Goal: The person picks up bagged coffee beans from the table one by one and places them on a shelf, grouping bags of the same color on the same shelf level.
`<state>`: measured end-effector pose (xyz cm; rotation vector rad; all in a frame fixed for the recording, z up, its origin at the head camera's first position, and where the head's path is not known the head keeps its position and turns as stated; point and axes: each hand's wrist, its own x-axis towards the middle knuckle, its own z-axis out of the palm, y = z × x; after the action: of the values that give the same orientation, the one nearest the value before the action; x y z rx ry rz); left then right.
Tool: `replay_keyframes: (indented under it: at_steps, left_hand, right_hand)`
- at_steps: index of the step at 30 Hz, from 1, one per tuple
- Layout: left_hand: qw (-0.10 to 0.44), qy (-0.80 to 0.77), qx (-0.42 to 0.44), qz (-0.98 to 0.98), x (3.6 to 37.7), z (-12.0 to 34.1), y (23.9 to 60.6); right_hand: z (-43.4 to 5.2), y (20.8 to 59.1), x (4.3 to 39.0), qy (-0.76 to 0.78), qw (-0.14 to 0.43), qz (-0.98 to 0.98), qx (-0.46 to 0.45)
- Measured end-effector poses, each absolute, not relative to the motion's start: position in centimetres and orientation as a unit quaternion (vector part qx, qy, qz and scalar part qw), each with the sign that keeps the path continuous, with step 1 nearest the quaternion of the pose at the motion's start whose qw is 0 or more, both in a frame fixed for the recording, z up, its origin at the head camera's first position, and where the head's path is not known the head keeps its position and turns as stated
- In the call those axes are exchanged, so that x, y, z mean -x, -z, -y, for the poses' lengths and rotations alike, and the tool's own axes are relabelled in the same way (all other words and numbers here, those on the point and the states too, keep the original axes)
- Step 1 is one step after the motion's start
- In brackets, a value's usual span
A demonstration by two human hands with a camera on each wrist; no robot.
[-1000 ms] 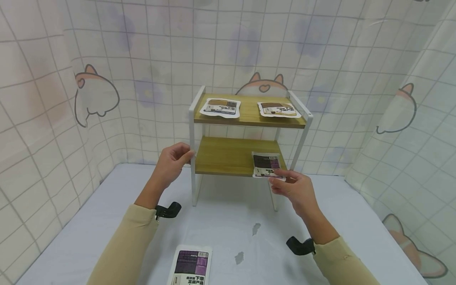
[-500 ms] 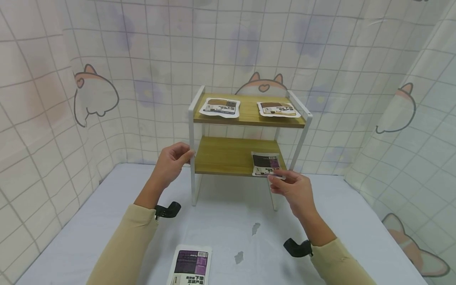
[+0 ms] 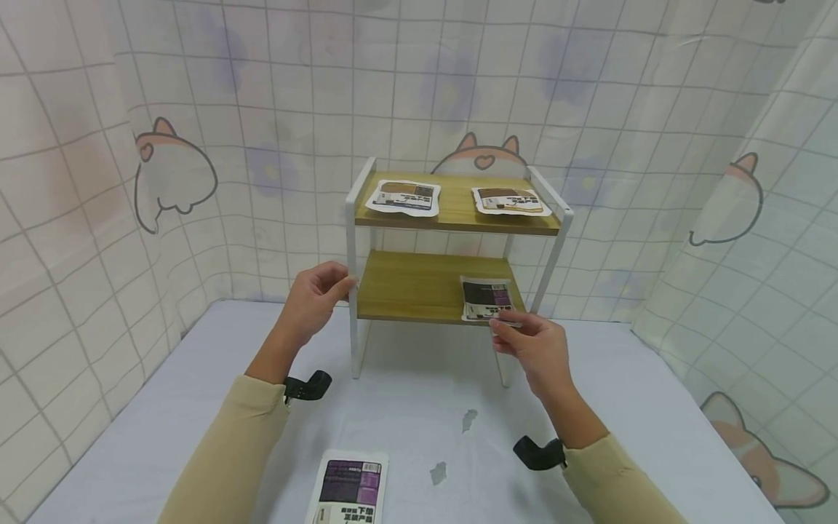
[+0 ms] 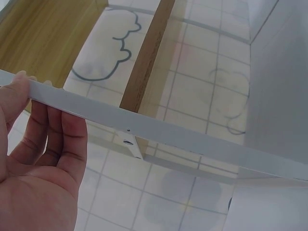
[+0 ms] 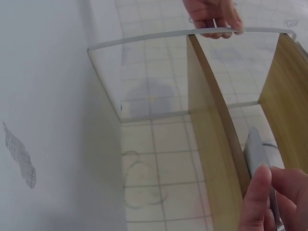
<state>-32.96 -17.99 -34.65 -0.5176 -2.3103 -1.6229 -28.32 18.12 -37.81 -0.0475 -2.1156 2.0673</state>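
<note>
A white-framed rack [image 3: 353,240] with two wooden shelves stands at the back of the table. My left hand [image 3: 316,296] grips its front left post [image 4: 144,126], thumb on one side and fingers on the other. My right hand [image 3: 527,343] pinches the near edge of a purple-and-white packet [image 3: 486,299] that lies on the right of the lower shelf [image 3: 412,287]. In the right wrist view the packet [image 5: 260,159] shows edge-on above my fingertips [image 5: 262,192]. Two brown-labelled packets [image 3: 403,196] [image 3: 511,201] lie on the top shelf.
Another purple packet [image 3: 349,490] lies on the white tabletop [image 3: 164,407] near the front edge, between my arms. Two grey scuffs [image 3: 468,420] mark the table. Tiled curtains with cat prints close in the back and both sides.
My right hand and the packet have shifted slightly left and further onto the lower shelf. The left hand has stayed on the post.
</note>
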Motion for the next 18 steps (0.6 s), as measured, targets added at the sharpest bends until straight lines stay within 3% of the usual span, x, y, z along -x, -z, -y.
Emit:
replay_keyframes:
  at_steps: [18]
  left_hand:
    - [0.131,0.561,0.174,0.799,32.84,17.92,34.49]
  right_hand:
    - [-17.35,38.03,28.53,-0.708,0.12,0.695,0.03]
